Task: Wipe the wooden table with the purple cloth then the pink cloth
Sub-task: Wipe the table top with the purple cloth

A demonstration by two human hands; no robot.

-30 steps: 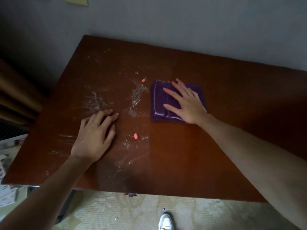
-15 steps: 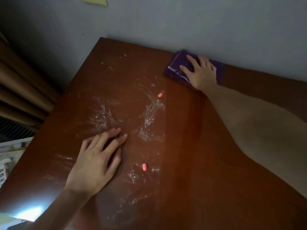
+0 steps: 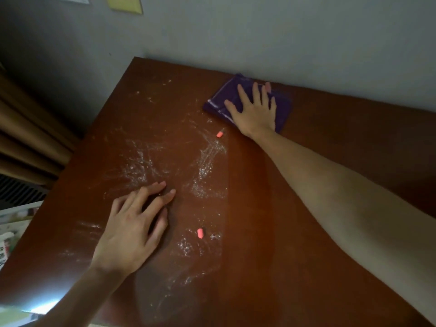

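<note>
The folded purple cloth lies at the far edge of the wooden table, close to the wall. My right hand presses flat on it with the fingers spread. My left hand rests palm down on the table's near left part, fingers apart, holding nothing. White powdery smears cover the table's left half, between my two hands. No pink cloth is in view.
Two small pink bits lie on the table, one near the purple cloth and one beside my left hand. A grey wall backs the table. Brown curtains hang at the left. Yellow paper is stuck on the wall.
My right hand has slid the purple cloth from the table's middle to the far edge by the wall. The left hand has stayed flat in place. The camera has leaned forward.
</note>
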